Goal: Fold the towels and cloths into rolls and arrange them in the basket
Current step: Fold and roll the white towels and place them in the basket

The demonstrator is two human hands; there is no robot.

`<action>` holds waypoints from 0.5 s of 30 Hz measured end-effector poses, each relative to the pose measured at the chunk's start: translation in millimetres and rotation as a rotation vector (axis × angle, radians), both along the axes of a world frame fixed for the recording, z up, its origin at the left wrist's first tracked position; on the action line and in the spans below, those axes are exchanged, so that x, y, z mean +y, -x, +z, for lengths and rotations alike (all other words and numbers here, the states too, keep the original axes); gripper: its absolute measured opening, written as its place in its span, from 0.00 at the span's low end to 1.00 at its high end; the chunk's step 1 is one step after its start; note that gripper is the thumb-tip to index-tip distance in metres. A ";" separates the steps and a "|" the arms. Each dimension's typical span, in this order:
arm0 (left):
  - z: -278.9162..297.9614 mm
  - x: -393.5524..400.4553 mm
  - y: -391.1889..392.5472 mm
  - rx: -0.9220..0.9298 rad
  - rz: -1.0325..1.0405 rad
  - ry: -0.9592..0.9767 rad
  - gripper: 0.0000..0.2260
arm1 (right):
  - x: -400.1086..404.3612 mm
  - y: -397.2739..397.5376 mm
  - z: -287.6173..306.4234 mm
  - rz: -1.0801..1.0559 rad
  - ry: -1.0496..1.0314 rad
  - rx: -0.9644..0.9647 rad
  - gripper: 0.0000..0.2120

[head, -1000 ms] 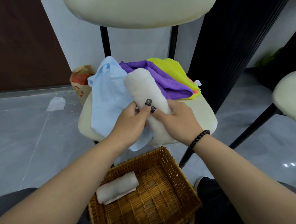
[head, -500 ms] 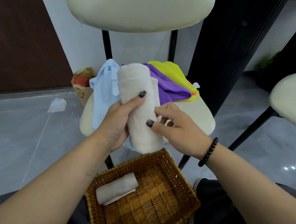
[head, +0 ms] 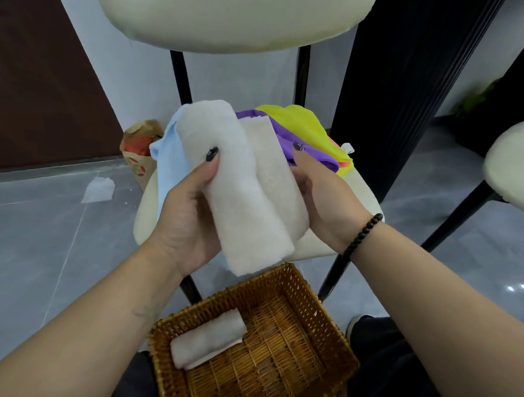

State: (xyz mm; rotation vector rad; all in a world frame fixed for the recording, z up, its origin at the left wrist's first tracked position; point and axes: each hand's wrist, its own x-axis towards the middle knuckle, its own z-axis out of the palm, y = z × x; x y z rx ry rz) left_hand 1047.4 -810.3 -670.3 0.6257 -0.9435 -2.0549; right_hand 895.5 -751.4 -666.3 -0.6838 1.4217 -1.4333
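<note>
**White towel roll held above the basket**

Head view: I have the rolled white towel (head: 243, 191) gripped in both hands, raised above the wicker basket (head: 318, 316). My left hand (head: 190, 212) wraps it with the thumb pressed on top; my right hand (head: 324, 198) curls around its far side. A second white roll (head: 208, 338) lies inside the basket, left side. Beyond the basket, blue (head: 165, 160), purple (head: 302, 152) and yellow (head: 301, 121) cloths sit on the chair seat (head: 361, 197).

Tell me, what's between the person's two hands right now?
In the head view, a white rolled towel sits between them: the left hand grips one side, the right hand holds the other, above the basket.
</note>
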 end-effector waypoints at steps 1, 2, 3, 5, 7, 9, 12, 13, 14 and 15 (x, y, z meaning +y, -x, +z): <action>0.6 0.7 0.7 -0.017 -0.004 0.009 0.19 | 0.0 -1.2 1.7 0.050 0.013 -0.107 0.28; -0.3 0.5 1.5 -0.046 -0.008 0.029 0.14 | 0.8 -3.2 4.0 0.088 0.035 -0.203 0.30; -1.0 0.4 2.3 -0.091 -0.017 0.045 0.10 | 1.6 -5.9 5.9 0.115 0.058 -0.284 0.31; -1.0 2.1 2.7 -0.191 -0.060 0.108 0.14 | 1.9 -11.7 5.5 0.134 0.102 -0.388 0.32; -0.5 2.2 2.6 -0.285 -0.120 0.154 0.10 | 2.2 -19.2 3.9 0.128 0.152 -0.479 0.32; -2.7 -1.5 1.9 -0.401 -0.155 0.219 0.09 | 2.0 -25.7 1.8 0.116 0.203 -0.520 0.31; -9.2 -6.3 2.4 -0.588 -0.147 0.414 0.28 | 1.4 -30.0 -1.0 0.091 0.229 -0.486 0.27; -9.9 -6.5 1.8 -0.626 -0.144 0.458 0.32 | 0.7 -30.4 -0.7 0.072 0.218 -0.462 0.26; -9.4 -5.9 1.0 -0.656 -0.146 0.494 0.34 | -0.1 -29.5 -0.6 0.046 0.203 -0.434 0.26; -9.2 -5.7 0.0 -0.687 -0.146 0.530 0.34 | -1.2 -28.0 -1.1 0.017 0.194 -0.397 0.27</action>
